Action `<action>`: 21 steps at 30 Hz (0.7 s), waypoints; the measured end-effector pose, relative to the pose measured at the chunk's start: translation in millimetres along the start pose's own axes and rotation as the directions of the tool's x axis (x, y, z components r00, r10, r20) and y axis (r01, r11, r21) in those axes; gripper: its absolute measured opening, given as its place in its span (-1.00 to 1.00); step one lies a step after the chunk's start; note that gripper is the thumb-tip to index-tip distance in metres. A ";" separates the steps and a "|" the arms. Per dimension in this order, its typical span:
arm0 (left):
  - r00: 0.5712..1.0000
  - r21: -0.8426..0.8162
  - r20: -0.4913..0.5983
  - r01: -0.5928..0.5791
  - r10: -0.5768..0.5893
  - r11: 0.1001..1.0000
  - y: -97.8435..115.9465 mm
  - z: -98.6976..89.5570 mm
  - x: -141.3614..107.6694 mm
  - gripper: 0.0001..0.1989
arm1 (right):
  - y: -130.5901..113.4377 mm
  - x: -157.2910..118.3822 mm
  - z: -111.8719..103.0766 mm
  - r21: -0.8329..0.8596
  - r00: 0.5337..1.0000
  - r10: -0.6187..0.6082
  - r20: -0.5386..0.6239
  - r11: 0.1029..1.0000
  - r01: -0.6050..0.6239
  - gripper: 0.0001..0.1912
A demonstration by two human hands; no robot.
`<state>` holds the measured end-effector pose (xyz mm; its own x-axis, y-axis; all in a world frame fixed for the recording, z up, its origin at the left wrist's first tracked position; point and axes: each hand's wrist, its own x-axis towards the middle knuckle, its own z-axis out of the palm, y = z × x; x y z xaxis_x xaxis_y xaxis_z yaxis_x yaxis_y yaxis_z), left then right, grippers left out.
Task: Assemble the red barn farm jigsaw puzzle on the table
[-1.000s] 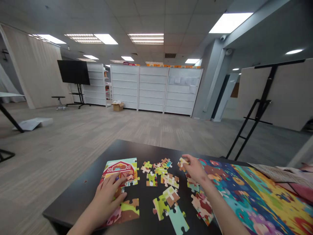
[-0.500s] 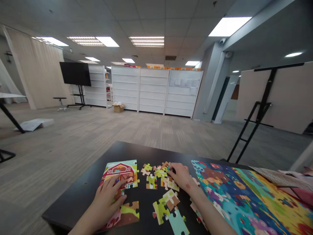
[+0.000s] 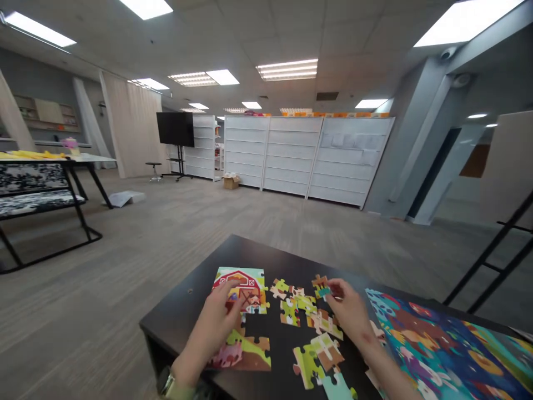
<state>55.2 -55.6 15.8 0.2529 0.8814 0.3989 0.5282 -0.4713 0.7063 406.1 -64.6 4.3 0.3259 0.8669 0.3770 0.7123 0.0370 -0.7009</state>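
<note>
My left hand (image 3: 216,319) hovers over the partly joined barn puzzle (image 3: 256,283), its fingers apart and holding nothing. A red barn and a small figure show in the puzzle's upper part; a pink animal and green ground fill its lower part (image 3: 256,355). On the right, my right hand (image 3: 350,311) pinches a green and teal puzzle piece (image 3: 323,291) between thumb and fingers. Several loose pieces (image 3: 290,312) lie between my hands. Closer to me is a cluster with a green piece (image 3: 306,364), a brown one (image 3: 328,351) and a pale teal one (image 3: 336,386).
A colourful blue picture sheet (image 3: 433,344) covers the right side of the black table (image 3: 266,253). Other puzzle pieces lie partly under my right forearm. Beyond are white shelves (image 3: 291,155), a screen on a stand (image 3: 175,129) and another table (image 3: 89,158) at left.
The view has turned left. My left hand has lifted off the barn puzzle, uncovering more of it. My right hand now shows a green and teal piece in its fingers.
</note>
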 end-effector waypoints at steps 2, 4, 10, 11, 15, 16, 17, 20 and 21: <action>0.999 -0.049 -0.043 -0.009 0.007 0.999 13.5 6.1 -4.8 -0.70 | -9.3 -4.8 -0.9 0.058 1.000 -0.004 0.019 0.998 0.003 -0.71; 0.999 -0.094 0.004 -0.050 0.050 0.994 30.7 18.4 -13.7 -0.70 | -24.8 -15.9 1.4 0.153 0.997 -0.014 0.071 0.988 0.003 -0.71; 0.969 -0.233 0.195 -0.107 0.155 0.967 62.1 55.2 -33.1 -0.33 | -76.6 -63.5 23.7 0.481 0.888 -0.222 0.403 0.877 0.001 -0.91; 0.965 -0.255 0.212 -0.097 0.154 0.962 61.1 56.0 -32.9 -0.34 | -80.3 -68.2 26.6 0.509 0.868 -0.246 0.432 0.861 -0.009 -0.89; 0.988 -0.247 0.154 0.007 0.032 0.969 41.6 42.4 -24.4 -0.50 | -79.5 -71.1 26.6 0.524 0.891 -0.200 0.407 0.850 -0.048 -0.79; 0.991 -0.235 0.133 0.060 -0.029 0.970 34.5 36.9 -21.2 -0.56 | -77.4 -69.3 24.2 0.520 0.902 -0.186 0.389 0.853 -0.049 -0.77; 0.988 -0.220 0.122 0.117 -0.091 0.969 27.3 31.5 -18.2 -0.63 | -75.3 -67.4 21.5 0.517 0.911 -0.178 0.373 0.855 -0.045 -0.75; 0.969 -0.167 0.161 0.215 -0.188 0.962 10.1 19.7 -12.3 -0.80 | -70.8 -63.7 14.9 0.505 0.914 -0.172 0.367 0.862 -0.040 -0.76; 0.966 -0.129 0.170 0.215 -0.192 0.968 7.2 17.6 -11.8 -0.83 | -70.0 -63.4 13.9 0.500 0.913 -0.173 0.370 0.865 -0.039 -0.77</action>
<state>70.3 -68.8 5.8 0.2805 0.9480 0.1503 0.4616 -0.2705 0.8449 327.0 -115.2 21.1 -0.0559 0.9688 0.2413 0.2924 0.2470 -0.9239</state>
